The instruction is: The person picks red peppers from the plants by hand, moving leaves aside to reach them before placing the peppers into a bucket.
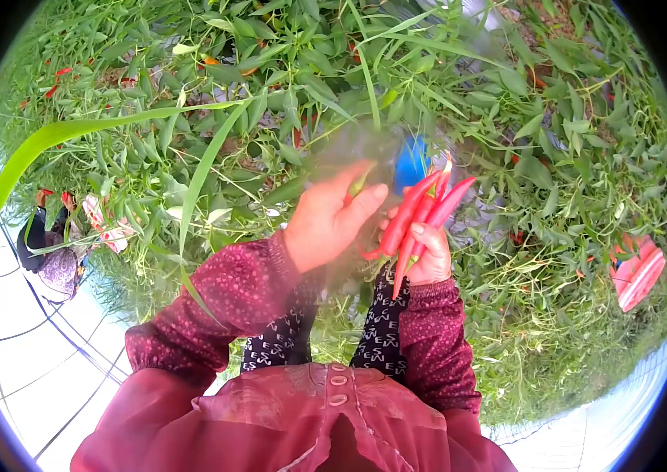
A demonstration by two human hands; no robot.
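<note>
My right hand (430, 256) is closed around a bunch of several long red chili peppers (420, 212). Their pale stem ends point up and away, and one tip hangs below the fingers. Beside it, on the left, my left hand (325, 216) is raised over the plants, slightly smeared by motion. Between its thumb and forefinger shows a small greenish-orange sliver (358, 186), too blurred to name. Its other fingers are hidden. Just beyond the held peppers is a blue object (412, 162), partly covered by them.
Dense green chili plants (294, 71) surround me, with red fruit (56, 82) among the leaves. A long grass blade (58, 134) arches close on the left. A red-and-white striped bag (639, 275) lies at right. Another person (58, 252) is at far left near a patterned bag (105, 224).
</note>
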